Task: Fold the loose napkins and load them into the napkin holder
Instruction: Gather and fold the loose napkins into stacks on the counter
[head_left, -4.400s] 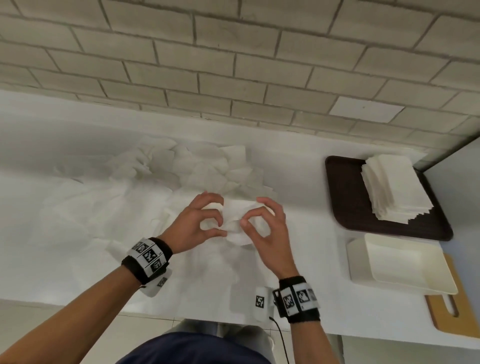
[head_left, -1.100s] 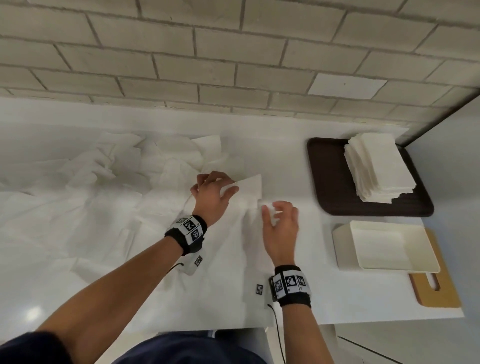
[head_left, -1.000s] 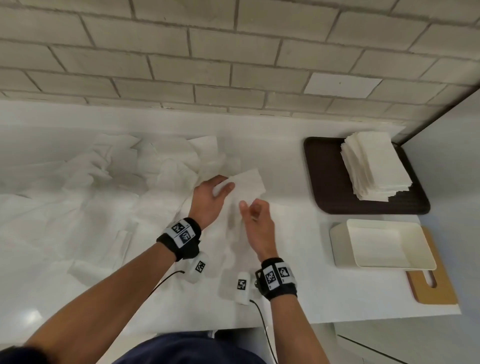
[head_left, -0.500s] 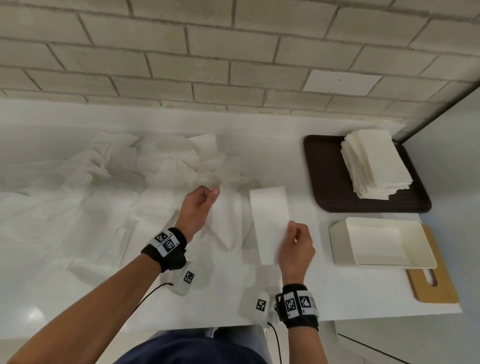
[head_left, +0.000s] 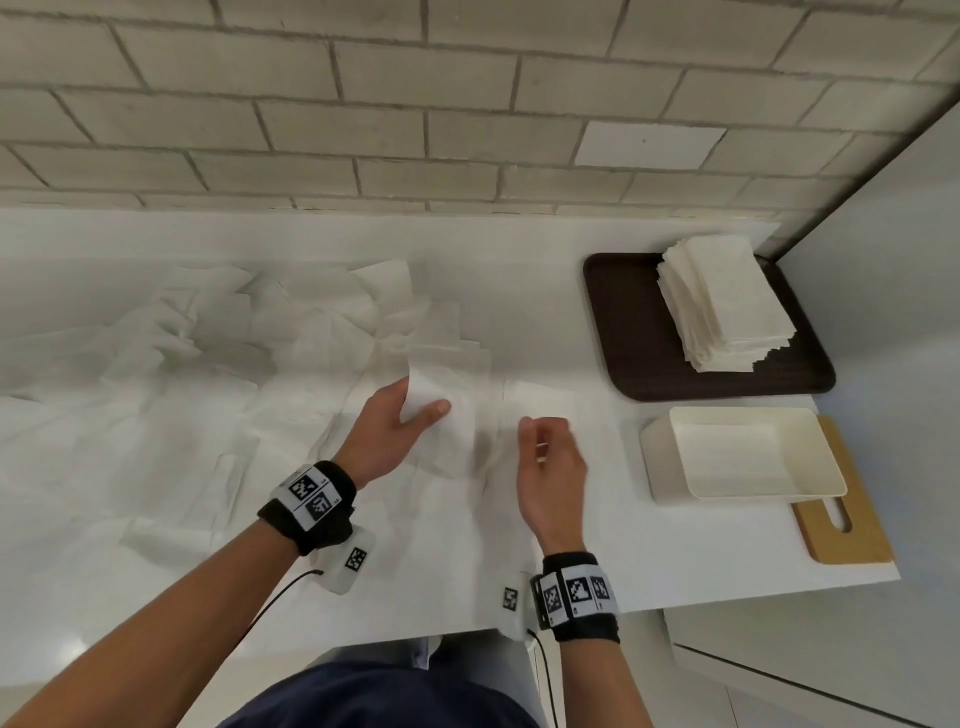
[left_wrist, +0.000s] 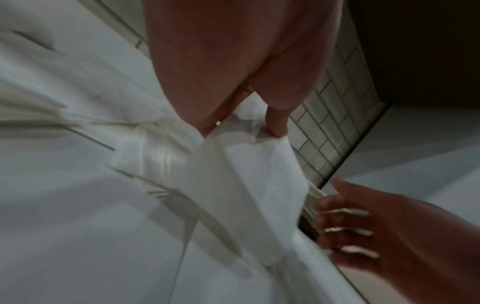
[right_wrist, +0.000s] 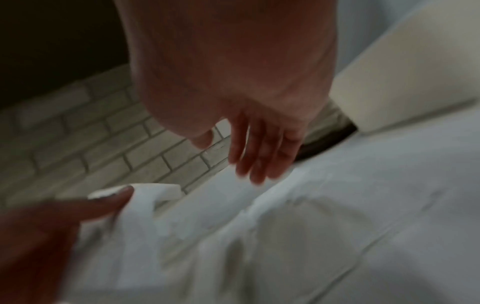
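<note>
Head view, left hand: the left hand (head_left: 395, 431) pinched the upper corner of a thin white paper napkin (head_left: 441, 415) between thumb and fingers, the sheet hanging down toward the white counter (head_left: 519, 291).
Head view, right hand: the right hand (head_left: 550, 467) hovered just beside that napkin, fingers loosely curled, holding nothing.
Head view, task things: a heap of loose white napkins (head_left: 234, 332) lay to the left; a stack of folded white napkins (head_left: 727, 306) sat on a dark brown tray (head_left: 623, 322); the cream rectangular napkin holder (head_left: 753, 457) stood to the right on a wooden board (head_left: 852, 519), with no napkins visible in it.
Left wrist view: thumb and forefinger clamped the napkin's top edge (left_wrist: 259, 144); motion blur hid the lower sheet.
Right wrist view: the right fingers (right_wrist: 259, 156) were spread and relaxed above the white paper, touching nothing that I could tell.
Risk: held by one corner, the limp tissue could twist or tear, or drag neighbouring sheets along, spoiling an even fold.
Risk, cause: white on white hid the edges, so corners might be matched badly.
</note>
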